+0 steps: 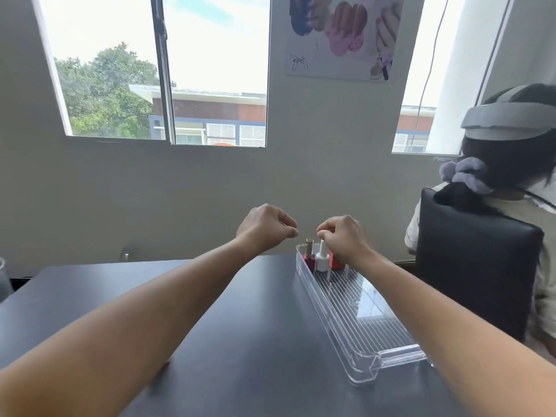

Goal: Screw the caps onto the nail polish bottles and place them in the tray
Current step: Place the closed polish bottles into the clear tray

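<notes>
White bottle [322, 260] in tray [361, 311] far end, just under curled right hand [346, 239]; grip unclear. Left hand [264, 227] fisted, empty.

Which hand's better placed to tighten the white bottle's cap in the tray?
Right, probably. The right hand sits directly above the white bottle in the tray; the left hand hovers outside it, farther away.

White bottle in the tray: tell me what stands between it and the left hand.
The dark red bottle stands right beside the white bottle on the side of the left hand, inside the wall of the tray, so a sideways reach would likely meet it. From above, the right hand hovers close over the white cap.
</notes>
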A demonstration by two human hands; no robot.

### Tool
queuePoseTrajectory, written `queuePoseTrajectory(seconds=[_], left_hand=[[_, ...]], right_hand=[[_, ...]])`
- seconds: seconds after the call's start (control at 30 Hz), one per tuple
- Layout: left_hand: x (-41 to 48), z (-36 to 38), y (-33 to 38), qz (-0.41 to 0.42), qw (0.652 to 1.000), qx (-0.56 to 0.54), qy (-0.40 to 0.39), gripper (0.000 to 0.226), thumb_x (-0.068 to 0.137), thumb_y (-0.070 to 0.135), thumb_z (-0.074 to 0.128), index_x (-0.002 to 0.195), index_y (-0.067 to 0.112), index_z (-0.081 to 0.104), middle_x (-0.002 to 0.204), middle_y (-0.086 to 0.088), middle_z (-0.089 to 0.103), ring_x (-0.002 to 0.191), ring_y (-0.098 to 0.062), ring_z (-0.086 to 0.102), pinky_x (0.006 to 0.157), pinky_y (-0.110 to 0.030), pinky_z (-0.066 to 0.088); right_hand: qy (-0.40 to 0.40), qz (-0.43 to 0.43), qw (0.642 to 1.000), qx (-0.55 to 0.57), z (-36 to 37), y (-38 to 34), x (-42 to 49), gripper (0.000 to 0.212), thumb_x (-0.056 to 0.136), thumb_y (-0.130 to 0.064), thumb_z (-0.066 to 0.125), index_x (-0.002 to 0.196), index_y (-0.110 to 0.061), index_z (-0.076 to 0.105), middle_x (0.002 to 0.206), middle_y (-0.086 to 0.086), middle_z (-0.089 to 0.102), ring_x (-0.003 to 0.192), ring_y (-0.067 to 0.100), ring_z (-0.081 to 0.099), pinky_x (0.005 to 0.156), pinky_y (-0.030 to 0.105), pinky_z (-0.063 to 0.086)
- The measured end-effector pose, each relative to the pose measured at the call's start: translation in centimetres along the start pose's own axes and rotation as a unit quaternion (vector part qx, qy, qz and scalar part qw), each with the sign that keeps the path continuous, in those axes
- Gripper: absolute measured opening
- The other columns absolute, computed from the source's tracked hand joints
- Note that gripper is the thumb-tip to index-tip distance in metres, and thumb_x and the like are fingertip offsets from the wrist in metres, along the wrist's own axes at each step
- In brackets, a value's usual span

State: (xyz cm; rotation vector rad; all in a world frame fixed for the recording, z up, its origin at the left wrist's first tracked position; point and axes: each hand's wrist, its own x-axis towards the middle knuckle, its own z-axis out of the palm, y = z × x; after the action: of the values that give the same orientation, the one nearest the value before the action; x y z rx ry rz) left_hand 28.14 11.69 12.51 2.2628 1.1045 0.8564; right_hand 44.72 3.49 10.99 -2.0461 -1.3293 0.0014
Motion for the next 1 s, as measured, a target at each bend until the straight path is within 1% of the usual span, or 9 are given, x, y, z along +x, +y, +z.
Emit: queuePoseTrajectory(seconds=[0.07,0.17,0.27,0.37,0.53,0.63,0.77,0.9,1.0], left_hand=[[-1.7,-2.2,-0.4,0.008,1.000,-0.004,0.008,0.008,0.078,0.030,0.079,0.086,0.030,0.081,0.085,0.009,0.074,0.081,-0.008,0.066,0.084,-0.032,0.058],[-4.9,-5.6,-1.4,0.012,1.000,-0.005,0.019,0.007,0.079,0.029,0.079,0.086,0.030,0.081,0.073,0.017,0.070,0.068,0.000,0.061,0.077,-0.028,0.058],[-8.4,-8.6,-2.9,0.002,1.000,-0.008,0.030,0.006,0.079,0.031,0.079,0.084,0.032,0.080,0.075,0.018,0.072,0.072,-0.003,0.065,0.071,-0.024,0.055],[-12.1,-11.3,-5.3,-0.017,0.999,-0.024,0.040,0.004,0.078,0.031,0.080,0.082,0.033,0.080,0.083,0.014,0.077,0.084,-0.005,0.071,0.081,-0.027,0.058],[-17.2,-14.5,-9.8,-0.065,0.996,-0.053,0.040,0.009,0.073,0.037,0.082,0.081,0.038,0.078,0.084,0.016,0.078,0.088,-0.002,0.071,0.087,-0.028,0.055],[-19.3,-15.9,-12.2,-0.090,0.993,-0.057,0.040,0.016,0.067,0.045,0.083,0.081,0.044,0.075,0.084,0.017,0.076,0.082,0.002,0.070,0.076,-0.022,0.050],[-21.1,-16.7,-14.2,-0.118,0.990,-0.074,0.000,0.034,0.057,0.048,0.085,0.088,0.044,0.073,0.096,0.011,0.073,0.089,-0.004,0.070,0.080,-0.024,0.052],[-22.1,-16.5,-15.3,-0.128,0.988,-0.079,-0.017,0.043,0.051,0.047,0.083,0.092,0.041,0.073,0.095,0.009,0.075,0.090,-0.007,0.071,0.086,-0.027,0.054],[-22.4,-16.2,-15.8,-0.137,0.987,-0.082,-0.018,0.040,0.053,0.041,0.083,0.091,0.041,0.073,0.090,0.012,0.076,0.089,-0.003,0.071,0.081,-0.022,0.053]], right_hand=[[0.002,-0.015,0.999,0.030,0.0,-1.0,-1.4,0.014,0.086,-0.026,0.061,0.084,-0.027,0.076,0.086,-0.009,0.073,0.100,0.019,0.064,0.094,0.034,0.044],[0.004,-0.043,0.997,0.061,0.0,-3.0,-4.4,0.013,0.086,-0.027,0.062,0.082,-0.028,0.075,0.070,-0.015,0.066,0.081,0.013,0.063,0.076,0.012,0.039],[-0.015,-0.066,0.992,0.107,0.5,-5.1,-7.3,0.011,0.086,-0.024,0.064,0.082,-0.024,0.075,0.072,-0.012,0.069,0.076,0.014,0.065,0.071,0.025,0.047],[-0.046,-0.080,0.987,0.135,1.5,-7.4,-10.0,0.009,0.086,-0.025,0.066,0.083,-0.024,0.075,0.079,-0.006,0.072,0.079,0.017,0.069,0.073,0.033,0.055],[-0.094,-0.113,0.978,0.149,4.1,-10.9,-13.6,0.007,0.085,-0.029,0.068,0.082,-0.025,0.073,0.070,-0.013,0.067,0.077,0.013,0.067,0.072,0.034,0.057],[-0.131,-0.129,0.971,0.152,6.1,-12.9,-14.8,0.018,0.084,-0.031,0.072,0.097,-0.019,0.074,0.079,-0.007,0.069,0.078,0.014,0.064,0.077,0.038,0.058],[-0.178,-0.146,0.960,0.157,8.2,-15.1,-15.6,0.035,0.083,-0.034,0.074,0.113,-0.018,0.067,0.094,0.000,0.070,0.082,0.014,0.063,0.080,0.035,0.056],[-0.190,-0.151,0.957,0.161,10.0,-16.3,-16.0,0.033,0.081,-0.032,0.074,0.110,-0.019,0.068,0.090,-0.004,0.069,0.086,0.015,0.066,0.079,0.033,0.056],[-0.195,-0.149,0.956,0.160,11.0,-16.7,-16.0,0.027,0.080,-0.032,0.074,0.105,-0.022,0.068,0.091,-0.005,0.069,0.088,0.014,0.066,0.077,0.032,0.057]])
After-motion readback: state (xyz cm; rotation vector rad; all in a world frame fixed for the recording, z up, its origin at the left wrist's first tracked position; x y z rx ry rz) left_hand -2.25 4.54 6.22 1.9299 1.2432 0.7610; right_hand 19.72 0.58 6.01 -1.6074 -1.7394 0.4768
